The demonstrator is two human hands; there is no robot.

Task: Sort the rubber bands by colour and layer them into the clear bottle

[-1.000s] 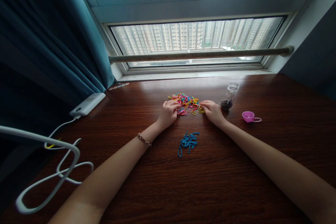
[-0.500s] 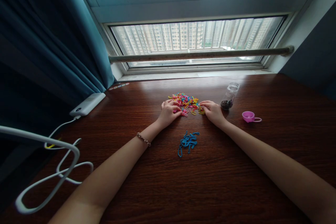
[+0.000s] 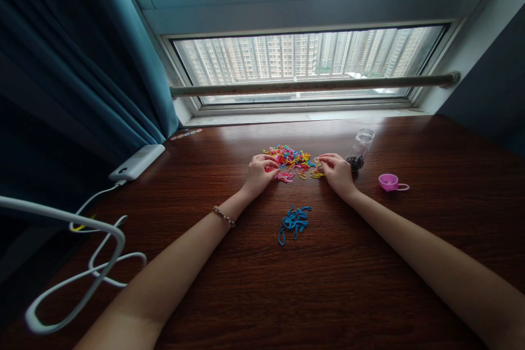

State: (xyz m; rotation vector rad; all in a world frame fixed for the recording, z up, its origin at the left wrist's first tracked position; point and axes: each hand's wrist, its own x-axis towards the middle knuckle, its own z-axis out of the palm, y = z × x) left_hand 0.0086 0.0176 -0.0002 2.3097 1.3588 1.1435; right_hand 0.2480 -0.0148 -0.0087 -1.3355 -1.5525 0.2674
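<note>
right hand (image 3: 338, 174) pinching a pale loop (image 3: 316, 159) at the fingertips, a fine hold that suits so thin a band, beside the yellow loops (image 3: 318, 174)! left hand (image 3: 260, 175) curls at the mixed loop pile (image 3: 289, 156), by the pink loops (image 3: 285, 177); gripping or not, can't tell. blue loops (image 3: 294, 222) sit apart, nearer the camera, probably keeping that colour unmixed.

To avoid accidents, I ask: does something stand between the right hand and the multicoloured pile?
Nothing visible blocks it: the right hand is beside the multicoloured pile, near yellow bands. The jar is on the hand's other side.
</note>
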